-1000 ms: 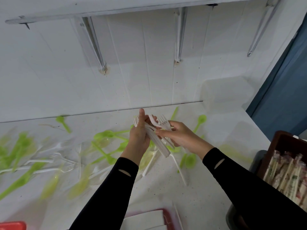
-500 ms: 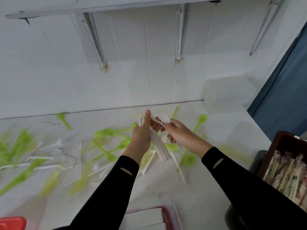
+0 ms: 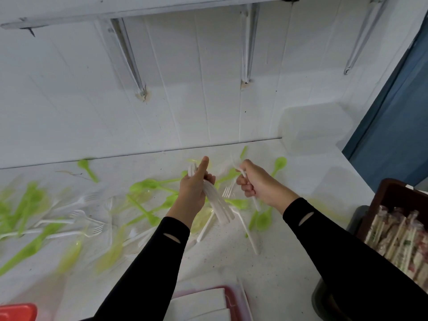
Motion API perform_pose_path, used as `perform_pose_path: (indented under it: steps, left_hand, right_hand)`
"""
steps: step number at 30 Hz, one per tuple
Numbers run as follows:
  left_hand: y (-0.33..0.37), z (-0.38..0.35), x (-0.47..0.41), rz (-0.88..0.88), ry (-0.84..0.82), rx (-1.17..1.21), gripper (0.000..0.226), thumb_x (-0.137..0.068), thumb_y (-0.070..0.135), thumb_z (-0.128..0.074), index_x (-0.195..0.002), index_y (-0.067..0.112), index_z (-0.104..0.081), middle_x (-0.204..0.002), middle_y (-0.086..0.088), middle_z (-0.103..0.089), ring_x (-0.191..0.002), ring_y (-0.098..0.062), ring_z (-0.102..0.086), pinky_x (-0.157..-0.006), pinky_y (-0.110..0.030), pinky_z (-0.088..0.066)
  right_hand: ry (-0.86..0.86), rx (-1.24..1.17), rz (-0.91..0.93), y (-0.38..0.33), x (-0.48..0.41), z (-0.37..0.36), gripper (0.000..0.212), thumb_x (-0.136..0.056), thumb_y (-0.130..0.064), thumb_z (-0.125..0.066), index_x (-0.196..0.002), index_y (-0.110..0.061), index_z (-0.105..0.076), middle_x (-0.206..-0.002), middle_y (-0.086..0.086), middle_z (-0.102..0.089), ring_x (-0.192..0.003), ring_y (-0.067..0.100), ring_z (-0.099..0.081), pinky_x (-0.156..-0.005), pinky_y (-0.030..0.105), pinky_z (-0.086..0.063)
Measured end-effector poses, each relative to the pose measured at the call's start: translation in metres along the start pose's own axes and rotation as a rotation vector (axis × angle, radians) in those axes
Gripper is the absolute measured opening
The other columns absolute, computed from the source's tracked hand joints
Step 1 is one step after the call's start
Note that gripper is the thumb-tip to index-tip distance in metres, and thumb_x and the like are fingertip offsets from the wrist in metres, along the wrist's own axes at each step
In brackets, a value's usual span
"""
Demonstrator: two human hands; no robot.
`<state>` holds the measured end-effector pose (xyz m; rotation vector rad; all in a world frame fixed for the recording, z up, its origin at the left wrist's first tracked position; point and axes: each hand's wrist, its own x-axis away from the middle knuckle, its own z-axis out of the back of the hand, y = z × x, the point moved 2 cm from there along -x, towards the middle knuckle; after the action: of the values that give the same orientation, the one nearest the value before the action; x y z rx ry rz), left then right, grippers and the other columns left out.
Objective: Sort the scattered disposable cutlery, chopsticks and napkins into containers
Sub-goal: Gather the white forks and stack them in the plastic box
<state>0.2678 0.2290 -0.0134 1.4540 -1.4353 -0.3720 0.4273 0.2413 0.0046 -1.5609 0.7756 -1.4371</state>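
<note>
Two hands, one fork left to join the bundle.
Head view: the left hand (image 3: 195, 189) is curled round a bundle (image 3: 217, 205) of white forks, thumb up, above the middle of the table (image 3: 278, 262). Its tines point to the far edge and its handles slant toward the near right. The right hand (image 3: 258, 185), just beside it but apart, grips a single fork (image 3: 239, 170) in a closed fist, roughly upright with tines up. I judge the fork must go left, tilted to match the bundle's slant. The forks look thin, glossy and apt to fan out. Green spoons (image 3: 148, 188) and loose forks (image 3: 76, 201) cover the left half; chopsticks (image 3: 405, 239) fill a box (image 3: 393, 195) at the right edge.
</note>
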Motion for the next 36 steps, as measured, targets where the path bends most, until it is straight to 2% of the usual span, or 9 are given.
perform_pose_path:
  steps: [4, 7, 11, 13, 16, 20, 25, 32, 36]
  left_hand:
    - [-0.005, -0.010, 0.006, 0.019, -0.243, -0.135, 0.044, -0.087, 0.032, -0.067, -0.100, -0.009, -0.060, -0.091, -0.013, -0.069, -0.076, -0.017, -0.070, -0.070, -0.021, -0.057]
    - [-0.007, -0.011, 0.010, -0.003, -0.326, -0.288, 0.045, -0.080, 0.029, -0.072, -0.097, -0.012, -0.064, -0.078, -0.014, -0.070, -0.066, -0.021, -0.068, -0.064, -0.025, -0.056]
    - [-0.005, -0.005, 0.002, -0.061, -0.152, -0.180, 0.013, -0.094, 0.009, -0.063, -0.091, -0.004, -0.060, -0.075, -0.013, -0.064, -0.066, -0.023, -0.066, -0.060, -0.027, -0.057]
    - [-0.002, -0.001, -0.002, -0.057, -0.088, -0.095, 0.011, -0.095, 0.009, -0.061, -0.091, 0.000, -0.055, -0.071, -0.011, -0.057, -0.060, -0.022, -0.064, -0.059, -0.028, -0.057]
    - [0.002, 0.009, -0.006, -0.038, 0.036, -0.208, 0.021, -0.088, 0.016, -0.072, -0.086, 0.007, -0.053, -0.061, -0.004, -0.046, -0.048, -0.015, -0.048, -0.047, -0.023, -0.048]
    - [0.000, 0.017, -0.011, -0.106, 0.036, -0.561, 0.021, -0.085, 0.024, -0.075, -0.083, 0.011, -0.060, -0.064, -0.002, -0.053, -0.045, -0.010, -0.044, -0.041, -0.021, -0.035]
    - [-0.005, 0.020, -0.012, -0.263, -0.032, -1.053, 0.024, -0.082, 0.026, -0.073, -0.072, 0.007, -0.064, -0.059, -0.003, -0.055, -0.048, -0.017, -0.048, -0.040, -0.021, -0.038]
    - [-0.009, 0.022, -0.010, -0.285, -0.116, -1.303, 0.018, -0.083, 0.023, -0.073, -0.084, 0.005, -0.069, -0.061, -0.004, -0.054, -0.049, -0.024, -0.053, -0.054, -0.034, -0.055]
    - [-0.010, 0.020, -0.009, -0.311, -0.118, -1.297, 0.016, -0.086, 0.022, -0.071, -0.088, 0.006, -0.069, -0.064, -0.003, -0.053, -0.050, -0.022, -0.051, -0.051, -0.033, -0.053]
  right_hand:
    - [-0.159, -0.079, -0.025, 0.001, 0.001, -0.007, 0.013, -0.092, -0.012, -0.028, -0.082, -0.019, -0.034, -0.057, 0.002, -0.029, -0.040, 0.010, -0.018, -0.042, 0.018, -0.012]
    - [-0.238, 0.015, 0.003, 0.004, 0.002, -0.015, 0.014, -0.095, -0.011, -0.034, -0.089, -0.015, -0.046, -0.056, 0.001, -0.032, -0.040, 0.011, -0.022, -0.040, 0.017, -0.017]
    - [-0.064, 0.182, 0.071, 0.011, -0.009, -0.010, 0.021, -0.100, -0.021, -0.042, -0.100, -0.006, -0.056, -0.070, 0.007, -0.058, -0.056, 0.019, -0.052, -0.052, 0.029, -0.045]
    - [0.125, 0.566, 0.178, 0.021, -0.016, 0.001, 0.024, -0.099, -0.024, -0.046, -0.106, -0.008, -0.061, -0.094, 0.008, -0.066, -0.082, 0.024, -0.062, -0.072, 0.029, -0.047]
    - [0.124, 0.831, 0.221, 0.035, -0.021, 0.005, 0.028, -0.097, -0.026, -0.052, -0.110, -0.004, -0.064, -0.103, 0.008, -0.064, -0.106, 0.027, -0.059, -0.090, 0.031, -0.042]
    - [0.044, 0.814, 0.251, 0.043, -0.025, -0.005, 0.031, -0.095, -0.035, -0.058, -0.108, -0.007, -0.064, -0.091, -0.002, -0.057, -0.097, 0.023, -0.059, -0.087, 0.033, -0.046]
    - [0.074, 0.783, 0.256, 0.057, -0.024, -0.017, 0.039, -0.090, -0.030, -0.064, -0.059, -0.016, -0.045, -0.065, -0.001, -0.050, -0.069, 0.019, -0.051, -0.063, 0.029, -0.037]
    - [0.182, 0.602, 0.247, 0.034, -0.032, -0.001, 0.027, -0.089, -0.021, -0.067, -0.079, 0.004, -0.063, -0.074, 0.006, -0.055, -0.073, 0.019, -0.052, -0.059, 0.026, -0.035]
    - [0.231, 0.423, 0.216, 0.028, -0.038, 0.018, 0.017, -0.090, -0.021, -0.066, -0.087, -0.003, -0.067, -0.075, 0.003, -0.061, -0.079, 0.022, -0.060, -0.086, 0.044, -0.055]
